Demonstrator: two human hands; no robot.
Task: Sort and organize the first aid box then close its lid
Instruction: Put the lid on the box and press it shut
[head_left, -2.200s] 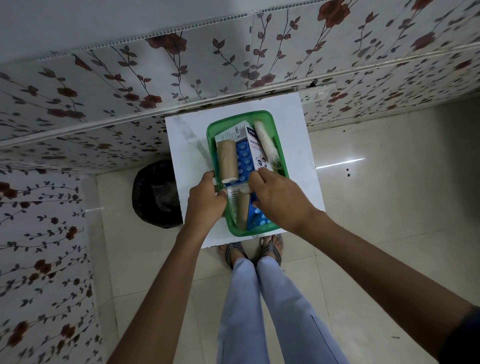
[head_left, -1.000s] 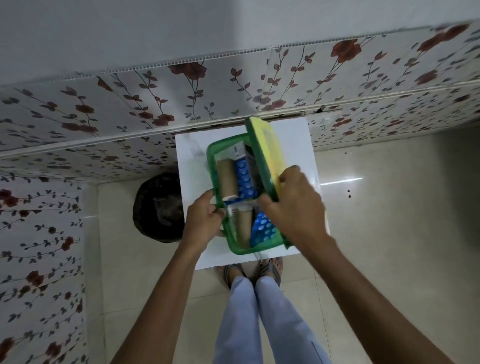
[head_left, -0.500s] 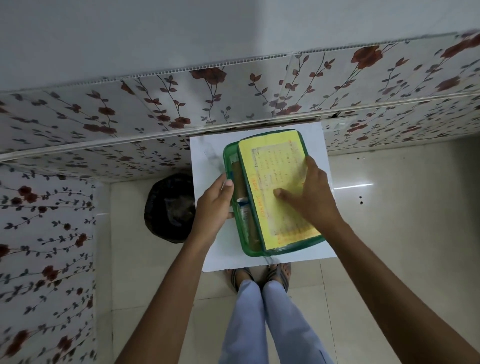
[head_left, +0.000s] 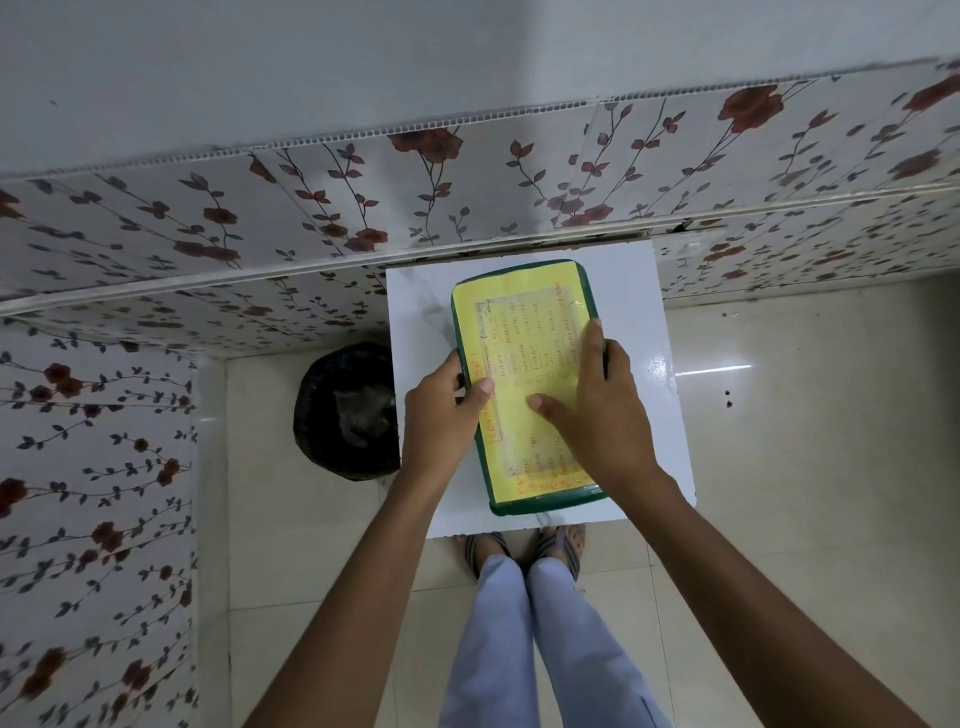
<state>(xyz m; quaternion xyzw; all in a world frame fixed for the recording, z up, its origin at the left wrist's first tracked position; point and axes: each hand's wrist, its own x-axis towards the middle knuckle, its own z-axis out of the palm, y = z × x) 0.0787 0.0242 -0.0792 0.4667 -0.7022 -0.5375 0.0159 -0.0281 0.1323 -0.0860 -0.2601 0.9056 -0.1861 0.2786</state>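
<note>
Head view: lid down on the first aid box, both hands pressing it home

The green first aid box (head_left: 540, 501) sits near the middle of the white desk (head_left: 644, 312), its long side running away from the person. A moment ago the lid (head_left: 524, 332) was swinging over with a strip of the contents showing along the left side; a second before that it stood nearly upright, and the rolls and blister packs inside were plain to see. Now the yellow, hand-lettered lid lies flat and covers the whole box, with only the dark green rim showing round it. Nothing of the contents can be seen any more.

The left hand (head_left: 441, 410) has its grip wrapped round the left edge of the box, thumb lying on top of the lid, fingers curled under out of sight. The right hand (head_left: 597, 410) rests on the lid, fingers spread and flat across the lid's right half, pressing down, not pinching anything.

By my reckoning the sorting is over and the closing step is nearly done. Whether the lid has actually snapped shut along its edges, I cannot tell from here; no catch is visible. A black bin (head_left: 345, 410) stands on the floor just left of the desk, and the person's sandalled feet (head_left: 524, 545) are under its near edge.
</note>
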